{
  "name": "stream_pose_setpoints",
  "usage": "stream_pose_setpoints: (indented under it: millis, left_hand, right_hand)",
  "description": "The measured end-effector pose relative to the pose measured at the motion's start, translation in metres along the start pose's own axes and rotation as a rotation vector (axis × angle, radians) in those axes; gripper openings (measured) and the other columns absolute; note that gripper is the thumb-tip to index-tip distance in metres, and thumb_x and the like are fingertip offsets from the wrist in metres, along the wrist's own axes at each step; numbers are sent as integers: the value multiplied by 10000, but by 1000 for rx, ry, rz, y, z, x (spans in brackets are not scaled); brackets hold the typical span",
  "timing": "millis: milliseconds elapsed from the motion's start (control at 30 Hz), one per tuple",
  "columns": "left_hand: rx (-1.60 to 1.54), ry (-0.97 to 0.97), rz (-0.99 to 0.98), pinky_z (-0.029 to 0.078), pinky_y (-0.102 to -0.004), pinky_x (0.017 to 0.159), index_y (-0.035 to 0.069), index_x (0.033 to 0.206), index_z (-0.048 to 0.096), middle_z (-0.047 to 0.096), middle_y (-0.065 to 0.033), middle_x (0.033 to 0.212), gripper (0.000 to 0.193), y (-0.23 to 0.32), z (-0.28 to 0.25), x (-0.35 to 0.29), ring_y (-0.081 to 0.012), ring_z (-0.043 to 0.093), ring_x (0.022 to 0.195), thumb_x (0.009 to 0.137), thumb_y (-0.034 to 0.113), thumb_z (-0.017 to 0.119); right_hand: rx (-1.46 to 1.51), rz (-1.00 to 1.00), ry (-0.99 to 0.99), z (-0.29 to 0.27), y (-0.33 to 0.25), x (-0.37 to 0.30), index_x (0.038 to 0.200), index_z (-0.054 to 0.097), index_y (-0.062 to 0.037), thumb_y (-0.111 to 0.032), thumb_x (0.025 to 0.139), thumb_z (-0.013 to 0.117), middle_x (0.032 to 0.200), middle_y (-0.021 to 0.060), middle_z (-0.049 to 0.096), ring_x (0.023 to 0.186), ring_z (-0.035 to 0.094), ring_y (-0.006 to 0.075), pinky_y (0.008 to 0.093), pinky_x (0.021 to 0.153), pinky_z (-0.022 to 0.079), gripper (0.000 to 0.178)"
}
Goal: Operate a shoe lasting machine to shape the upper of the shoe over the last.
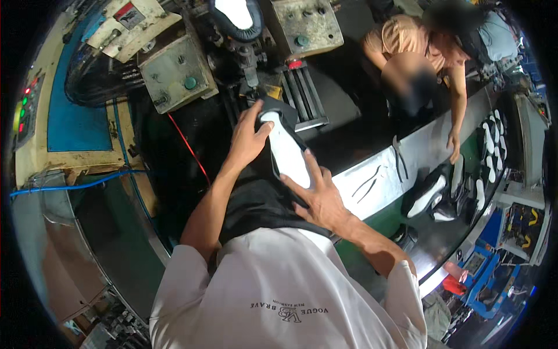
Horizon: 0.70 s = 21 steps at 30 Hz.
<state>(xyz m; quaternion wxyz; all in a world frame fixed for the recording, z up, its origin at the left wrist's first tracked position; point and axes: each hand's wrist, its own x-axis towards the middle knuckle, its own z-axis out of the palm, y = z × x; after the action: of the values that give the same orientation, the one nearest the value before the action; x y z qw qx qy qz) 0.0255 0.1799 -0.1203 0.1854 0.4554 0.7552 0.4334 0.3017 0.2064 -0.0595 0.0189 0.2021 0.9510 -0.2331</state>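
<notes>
Between my two hands is a black shoe upper [283, 108] with a long white sole face [289, 152] turned up, lying lengthwise in front of my body. My left hand [250, 139] grips the end near the machine, its thumb on the white edge and its fingers along the black side. Around the end nearer me, my right hand [321, 198] holds the shoe, thumb and fingers on opposite sides. Just beyond the shoe's far end stands the machine's metal head [249, 64]. What lies under the shoe is hidden.
Two control boxes [176, 75] [308, 26] flank the machine. Pliers [368, 182] and a pincer tool [400, 158] lie on a pale bench sheet [381, 174] at right. Several shoes [428, 196] stand on a conveyor beyond, where a co-worker's hand [454, 145] reaches down.
</notes>
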Motion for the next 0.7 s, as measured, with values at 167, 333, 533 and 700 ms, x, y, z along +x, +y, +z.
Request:
stream_pose_setpoints:
  millis: [167,333,533,700]
  left_hand:
    - [78,-105,60,586,-511,849,-22,1193,772,760,-280,1097,222,-31,5,30,-488,742,1022,1042,97,660]
    - [69,-151,-29,592,-470,845,-26,1238,765,790,-256,1077,254,-40,2,26,-413,786,1001,1086,133,637]
    - [10,-189,-178,574,-449,881,0,1258,767,797,-255,1058,295,-59,4,31,-387,791,1025,1097,210,638]
    - [-433,-326,-290,528,-374,941,-40,1198,715,737,-36,1111,412,-64,-30,60,-161,652,1034,1137,358,626]
  right_hand:
    - [-24,-85,47,7,4,-3,1548,625,-284,-242,822,881,1729,409,156,1519,389,595,675,1145,483,771]
    - [27,-122,71,11,17,-1,1511,664,-330,-241,812,879,1733,379,179,1334,497,627,666,1106,523,737]
    - [19,-178,67,2,26,5,1517,664,-345,-258,801,876,1733,355,203,1295,513,639,663,1088,544,751]
    - [198,-83,68,-16,31,2,1560,644,-325,-264,849,874,1731,359,225,1342,513,611,658,1093,546,750]
